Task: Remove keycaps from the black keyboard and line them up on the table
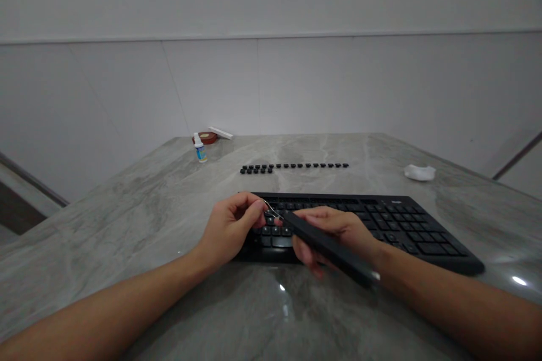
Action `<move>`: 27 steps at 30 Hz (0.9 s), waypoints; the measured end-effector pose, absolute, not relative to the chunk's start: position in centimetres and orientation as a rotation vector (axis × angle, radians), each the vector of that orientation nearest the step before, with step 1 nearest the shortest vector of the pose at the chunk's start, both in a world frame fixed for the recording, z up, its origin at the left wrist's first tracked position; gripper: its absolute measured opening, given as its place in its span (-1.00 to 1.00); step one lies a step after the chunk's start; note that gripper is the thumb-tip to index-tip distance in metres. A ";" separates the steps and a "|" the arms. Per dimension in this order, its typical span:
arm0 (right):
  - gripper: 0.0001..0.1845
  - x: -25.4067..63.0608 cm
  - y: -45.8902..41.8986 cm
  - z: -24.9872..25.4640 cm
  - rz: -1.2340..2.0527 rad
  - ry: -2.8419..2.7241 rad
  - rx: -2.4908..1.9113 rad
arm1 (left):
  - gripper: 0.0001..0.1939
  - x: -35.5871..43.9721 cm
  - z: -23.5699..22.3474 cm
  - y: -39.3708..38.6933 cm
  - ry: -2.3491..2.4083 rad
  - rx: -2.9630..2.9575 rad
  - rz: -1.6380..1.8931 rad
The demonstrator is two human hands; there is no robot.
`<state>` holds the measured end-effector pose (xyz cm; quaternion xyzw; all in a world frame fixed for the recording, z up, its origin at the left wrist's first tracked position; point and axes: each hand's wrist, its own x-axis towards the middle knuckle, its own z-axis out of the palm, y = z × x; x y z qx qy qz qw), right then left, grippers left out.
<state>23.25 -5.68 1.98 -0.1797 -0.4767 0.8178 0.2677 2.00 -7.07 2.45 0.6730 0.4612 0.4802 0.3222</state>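
A black full-size keyboard (pixel 406 220) lies on the table under both hands. My right hand (pixel 334 231) is closed round the long black handle of a keycap puller (pixel 330 248), held slantwise above the keys. Its thin bent wires point left toward my left hand (pixel 235 223). There the thumb and forefinger are pinched together at the wire ends, over the keyboard's left part. Whatever lies between those fingertips is hidden. Beyond the keyboard, small black keycaps (pixel 300 166) stand in a long row, with a shorter row of keycaps (pixel 256 171) in front on the left.
A small white spray bottle (pixel 200 149) with a blue label stands at the back left. Behind it are a reddish-brown round object (pixel 207 138) and a white strip (pixel 221 133). A crumpled white piece (pixel 419 172) lies at the right. A pale wall (pixel 296 84) rises behind the marble-patterned table (pixel 139 214).
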 end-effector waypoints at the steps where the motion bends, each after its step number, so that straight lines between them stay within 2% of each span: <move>1: -0.53 23.3 -5.6 2.0 2.157 -1.250 -0.458 | -0.73 2.0 2.4 -7.1 1.215 1.772 1.265; 6: -0.42 23.4 -5.7 1.5 1.952 -1.303 -0.395 | -0.74 1.8 2.3 -7.1 1.208 1.869 1.246; 8: -0.46 22.9 -5.6 1.5 1.887 -1.375 -0.413 | -0.75 1.9 2.8 -6.6 1.190 2.009 1.145; 13: -0.72 20.7 -2.1 3.1 1.606 -1.294 -0.585 | -0.70 2.7 4.7 -3.0 1.174 2.186 0.983; 18: -0.68 20.7 2.1 3.3 1.252 -1.531 -0.857 | -0.80 2.3 3.5 1.0 1.116 2.455 0.978; 22: -0.64 21.5 2.3 1.5 1.247 -1.717 -0.936 | -0.81 1.3 1.7 2.3 0.940 2.883 0.827; 27: -0.75 21.6 1.4 0.9 1.114 -1.850 -0.977 | -0.78 1.0 1.0 2.1 0.907 2.808 0.857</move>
